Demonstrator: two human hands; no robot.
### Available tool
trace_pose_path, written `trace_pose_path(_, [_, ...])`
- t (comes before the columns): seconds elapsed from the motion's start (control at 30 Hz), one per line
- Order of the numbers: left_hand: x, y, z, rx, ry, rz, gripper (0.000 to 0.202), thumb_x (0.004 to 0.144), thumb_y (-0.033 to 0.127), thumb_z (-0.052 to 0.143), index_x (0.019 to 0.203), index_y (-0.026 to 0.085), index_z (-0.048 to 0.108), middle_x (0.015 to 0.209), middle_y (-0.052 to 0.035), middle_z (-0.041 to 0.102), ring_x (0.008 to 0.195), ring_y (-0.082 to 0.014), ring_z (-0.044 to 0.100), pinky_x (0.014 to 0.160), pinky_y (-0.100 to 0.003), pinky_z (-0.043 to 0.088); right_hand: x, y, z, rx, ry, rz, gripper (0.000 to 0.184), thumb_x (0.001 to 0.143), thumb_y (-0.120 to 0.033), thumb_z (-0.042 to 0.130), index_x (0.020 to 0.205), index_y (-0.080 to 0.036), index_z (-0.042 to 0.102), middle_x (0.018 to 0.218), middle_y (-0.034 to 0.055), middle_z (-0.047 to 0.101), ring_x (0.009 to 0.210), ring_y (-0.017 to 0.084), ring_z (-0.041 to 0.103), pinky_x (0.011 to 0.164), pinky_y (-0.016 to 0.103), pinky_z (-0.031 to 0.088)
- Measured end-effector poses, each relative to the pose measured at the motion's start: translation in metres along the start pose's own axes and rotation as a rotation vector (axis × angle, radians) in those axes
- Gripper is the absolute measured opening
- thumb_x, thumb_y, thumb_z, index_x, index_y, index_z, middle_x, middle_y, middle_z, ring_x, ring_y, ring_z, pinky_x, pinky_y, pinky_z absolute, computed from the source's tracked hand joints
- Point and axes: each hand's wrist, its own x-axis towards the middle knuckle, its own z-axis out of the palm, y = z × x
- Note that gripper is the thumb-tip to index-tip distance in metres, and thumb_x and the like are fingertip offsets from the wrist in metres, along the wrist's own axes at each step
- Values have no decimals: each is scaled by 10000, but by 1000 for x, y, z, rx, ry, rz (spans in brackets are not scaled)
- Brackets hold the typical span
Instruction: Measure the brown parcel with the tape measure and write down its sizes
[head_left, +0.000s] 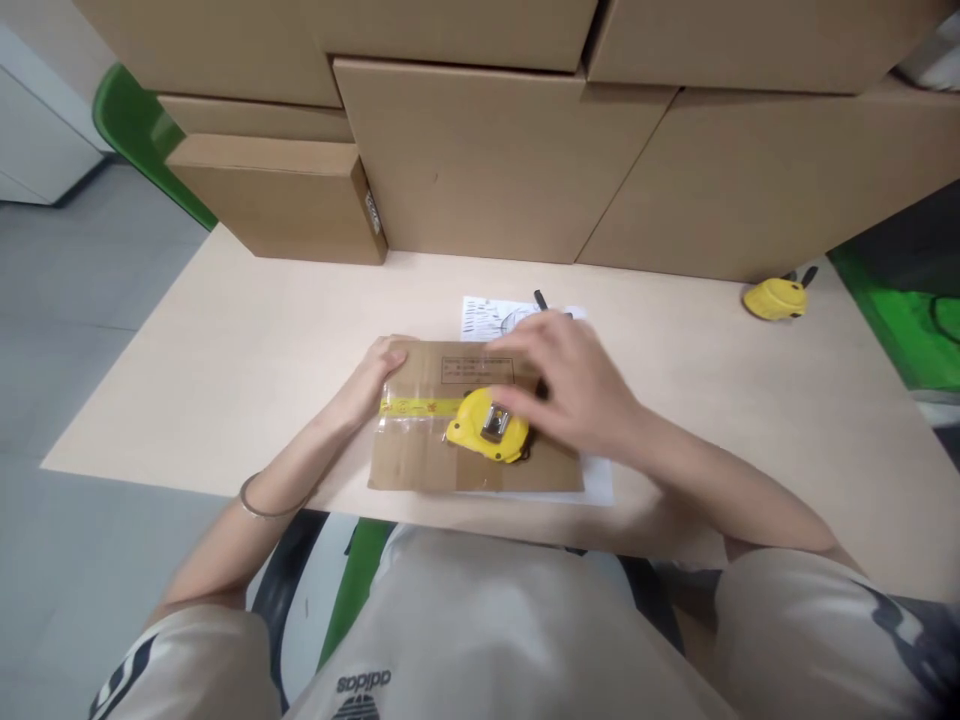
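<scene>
A flat cardboard box with printed text lies in front of me. On top of it sits a yellow tape measure, its yellow blade drawn out leftward to the box's left edge. My left hand holds the upper left corner of the box, thumb on top and the other fingers mostly hidden. Over the right part of the box is my right hand, slightly blurred, with thumb and fingers apart. Its thumb overlaps the top of the tape measure; whether it touches cannot be made out.
Under the box lies a marked paper sheet, with a black pen near its top. A second yellow tape measure rests at the table's far right. Large cartons line the back, beside a smaller carton at left.
</scene>
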Motion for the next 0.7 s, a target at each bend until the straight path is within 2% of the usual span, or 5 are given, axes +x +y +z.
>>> trace_pose_path(0.1, [1, -1, 10, -139, 50, -59, 414, 802, 520, 641, 1065, 209, 717, 1148, -71, 718, 1031, -258, 632, 846, -355, 529, 4, 47, -16, -37, 103, 387, 380, 1065, -539, 439, 906, -231, 595, 785, 45, 630, 702, 203, 565, 670, 349, 418])
trace_pose_path(0.2, [2, -4, 18, -277, 89, -71, 386, 740, 556, 678, 915, 212, 698, 923, -42, 691, 845, -215, 605, 722, -327, 501, -4, 89, -13, -286, -193, 654, 365, 1048, -452, 441, 782, -229, 556, 762, 98, 646, 771, 264, 608, 705, 383, 420])
trace_pose_path(0.4, [8, -9, 20, -342, 79, -59, 382, 692, 555, 720, 840, 204, 695, 793, -34, 663, 719, -185, 578, 613, -300, 465, -34, 119, 28, -215, -380, 692, 241, 970, -363, 517, 900, -169, 642, 1076, 250, 731, 1104, 396, 632, 876, 470, 492])
trace_pose_path(0.57, [8, -9, 18, -331, 67, -64, 389, 710, 555, 694, 857, 196, 697, 785, -40, 663, 703, -190, 575, 598, -309, 461, -47, 138, 20, 113, -367, 690, 380, 1005, -542, 447, 884, -217, 602, 912, 123, 735, 904, 287, 675, 824, 402, 524])
trace_pose_path(0.7, [7, -5, 18, -297, 66, -76, 385, 705, 551, 689, 858, 198, 695, 808, -43, 671, 708, -188, 576, 605, -312, 460, -53, 149, 22, 399, -292, 709, 469, 871, -709, 566, 913, -243, 541, 800, 42, 685, 710, 199, 641, 631, 323, 518])
